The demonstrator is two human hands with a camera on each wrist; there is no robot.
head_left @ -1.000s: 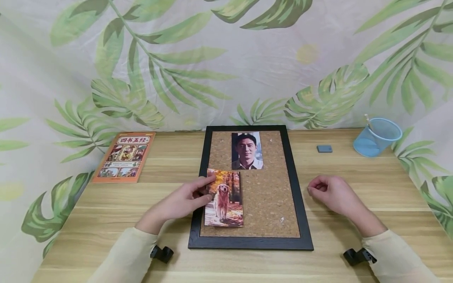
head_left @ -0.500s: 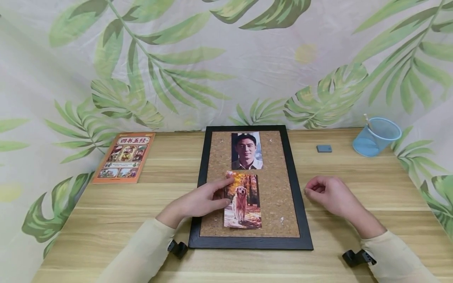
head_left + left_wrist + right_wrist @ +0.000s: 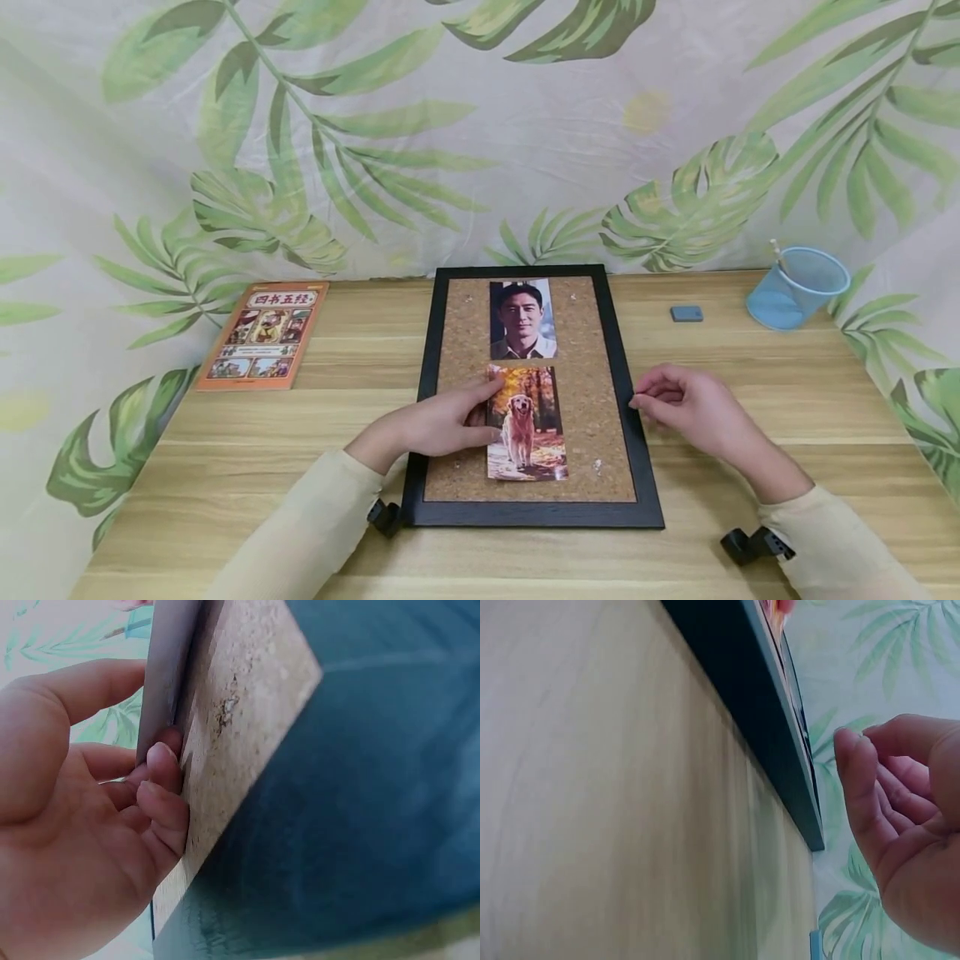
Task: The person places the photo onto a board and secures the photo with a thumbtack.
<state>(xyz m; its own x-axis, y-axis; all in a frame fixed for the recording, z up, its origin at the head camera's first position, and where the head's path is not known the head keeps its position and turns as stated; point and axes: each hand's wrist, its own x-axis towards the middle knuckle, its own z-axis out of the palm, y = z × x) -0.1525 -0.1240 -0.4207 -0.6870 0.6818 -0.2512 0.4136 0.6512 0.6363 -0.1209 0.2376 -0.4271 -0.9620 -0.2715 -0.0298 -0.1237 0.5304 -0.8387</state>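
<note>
on the wooden table (image 3: 225, 467) lies a cork board (image 3: 592, 400). your left hand (image 3: 438, 425) pinches the dog photo's (image 3: 527, 423) left edge, mid-board below the portrait (image 3: 522, 319). your right hand (image 3: 686, 408), loosely curled, holds nothing visible beside the board's right edge.

The left edge of the dog photograph (image 3: 525, 423) is being covered by the fingers of the left hand (image 3: 438, 423). In the left wrist view, the black-framed cork board (image 3: 247, 735) is being rendered as a blur and cut off by the picture's edges. Whether anything is being pinched in the right hand (image 3: 690, 408) cannot be told. The contents of the blue mesh cup (image 3: 798, 287) are being shown too small to identify.
</note>
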